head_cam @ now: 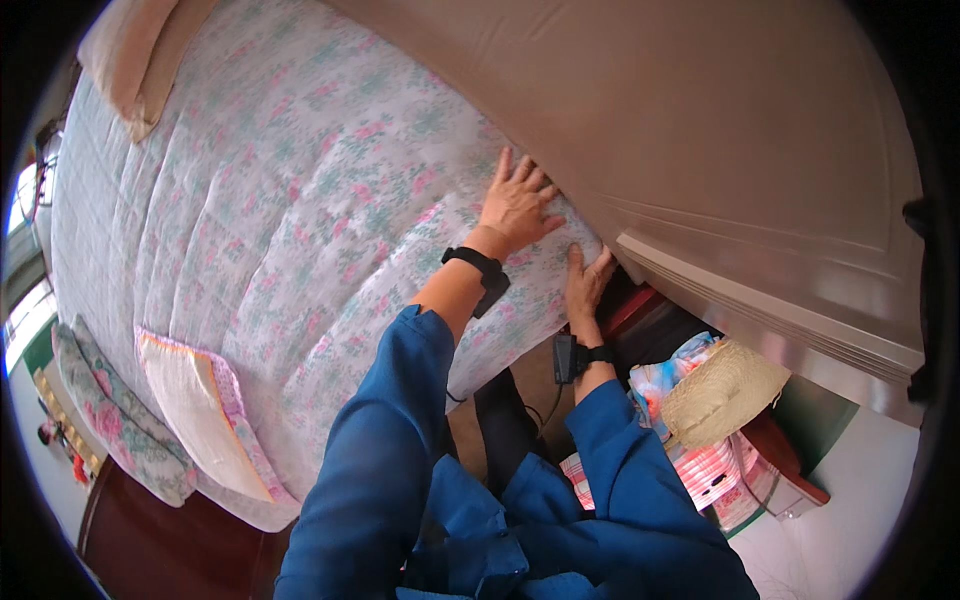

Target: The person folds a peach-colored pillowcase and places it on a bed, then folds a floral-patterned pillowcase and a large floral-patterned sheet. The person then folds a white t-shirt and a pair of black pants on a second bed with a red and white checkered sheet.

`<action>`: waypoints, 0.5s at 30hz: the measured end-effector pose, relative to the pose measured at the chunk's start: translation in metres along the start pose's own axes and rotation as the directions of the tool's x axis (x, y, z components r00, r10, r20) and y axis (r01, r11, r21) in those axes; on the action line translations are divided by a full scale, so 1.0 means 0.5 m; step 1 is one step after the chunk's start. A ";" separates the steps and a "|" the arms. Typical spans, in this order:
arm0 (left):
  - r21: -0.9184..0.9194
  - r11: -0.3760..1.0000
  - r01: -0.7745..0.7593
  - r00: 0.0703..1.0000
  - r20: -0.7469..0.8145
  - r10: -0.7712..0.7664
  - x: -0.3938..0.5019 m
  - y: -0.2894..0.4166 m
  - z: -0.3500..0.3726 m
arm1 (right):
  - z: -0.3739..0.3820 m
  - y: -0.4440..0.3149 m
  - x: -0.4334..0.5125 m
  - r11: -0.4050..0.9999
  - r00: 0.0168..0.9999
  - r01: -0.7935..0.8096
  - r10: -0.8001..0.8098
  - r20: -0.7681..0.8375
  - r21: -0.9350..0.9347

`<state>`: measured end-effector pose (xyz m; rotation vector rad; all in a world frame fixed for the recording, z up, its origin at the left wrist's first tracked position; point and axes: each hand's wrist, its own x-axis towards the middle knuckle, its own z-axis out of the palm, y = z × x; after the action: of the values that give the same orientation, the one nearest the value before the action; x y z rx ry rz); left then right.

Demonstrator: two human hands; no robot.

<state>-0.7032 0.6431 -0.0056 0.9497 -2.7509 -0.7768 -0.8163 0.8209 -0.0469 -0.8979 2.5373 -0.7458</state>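
Observation:
A mattress in a pale floral cover [322, 225] fills the left and middle of the view. My left hand [517, 199] lies on its top near the edge, palm down with fingers spread. To the right, my right hand [589, 281] is at the mattress corner, its thumb on the cover and its other fingers partly hidden at the edge. Whether those fingers grip the mattress or cover, I cannot tell. Both wrists wear black straps with small devices. Just beyond my hands stands a large glossy beige-brown panel [675, 135], close against the mattress edge.
A folded towel-like cloth [202, 412], a floral pillow [120, 420] and a beige folded fabric [142, 52] lie along the mattress's far parts. At the lower right, a woven straw hat [724, 394] rests on colourful fabrics over a chair. A cable hangs near my right wrist.

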 end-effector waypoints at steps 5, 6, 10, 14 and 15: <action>-0.110 0.981 0.157 0.987 -0.005 -0.159 -0.171 0.099 -0.036 | 0.009 0.022 0.003 0.999 1.000 0.021 -0.020 0.013 -0.046; -0.106 0.966 0.235 0.970 -0.037 -0.240 -0.235 0.118 -0.041 | 0.011 0.027 0.001 0.997 0.999 0.044 -0.044 0.005 -0.058; -0.286 0.929 0.235 0.961 0.210 -0.179 -0.406 0.177 0.010 | 0.022 0.059 0.008 0.989 0.997 0.063 -0.069 -0.047 -0.133; -0.323 0.944 0.065 0.968 0.252 0.019 -0.415 0.190 0.091 | 0.007 0.078 0.034 0.988 0.998 0.059 -0.057 0.018 -0.141; -0.325 0.944 0.060 0.956 0.290 0.039 -0.414 0.189 0.098 | -0.002 0.072 0.040 0.988 0.999 0.040 -0.034 0.042 -0.150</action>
<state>-0.6038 0.8528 0.0094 0.8357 -2.7158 -1.4327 -0.8486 0.8320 -0.0701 -1.0004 2.5756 -0.5462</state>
